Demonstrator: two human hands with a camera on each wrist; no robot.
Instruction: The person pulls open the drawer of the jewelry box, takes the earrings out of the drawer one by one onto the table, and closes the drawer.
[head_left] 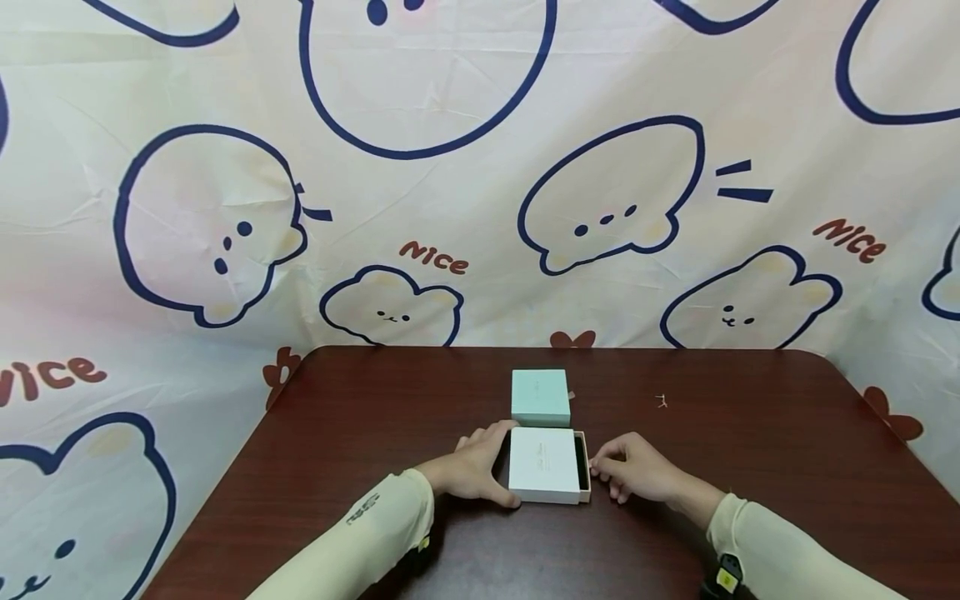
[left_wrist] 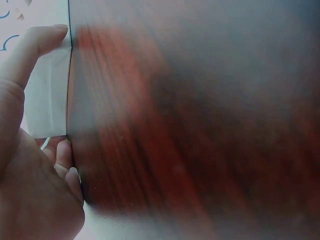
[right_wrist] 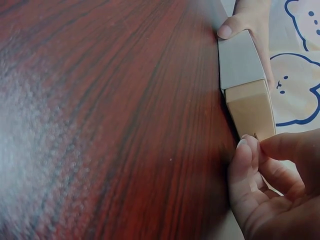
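backdrop (head_left: 480, 187): "Nice" x3, 1 cropped | white box (head_left: 543, 462): print illegible

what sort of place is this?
Likely an indoor makeshift filming corner; home or office, can't tell. A creased cartoon-print sheet backs a dark wood-grain table holding a white box and a mint box.

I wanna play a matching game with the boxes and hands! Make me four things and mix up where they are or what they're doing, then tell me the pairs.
Things
1. Left hand
2. Right hand
3. Mint-green box
4. Tan drawer

Where or what
A. Sticking partly out of the white sleeve
B. Holding the sleeve at its left side
C. Lying beyond the sleeve, farther from the person
D. Pinching at the drawer's outer end

Pairs: 1-B, 2-D, 3-C, 4-A
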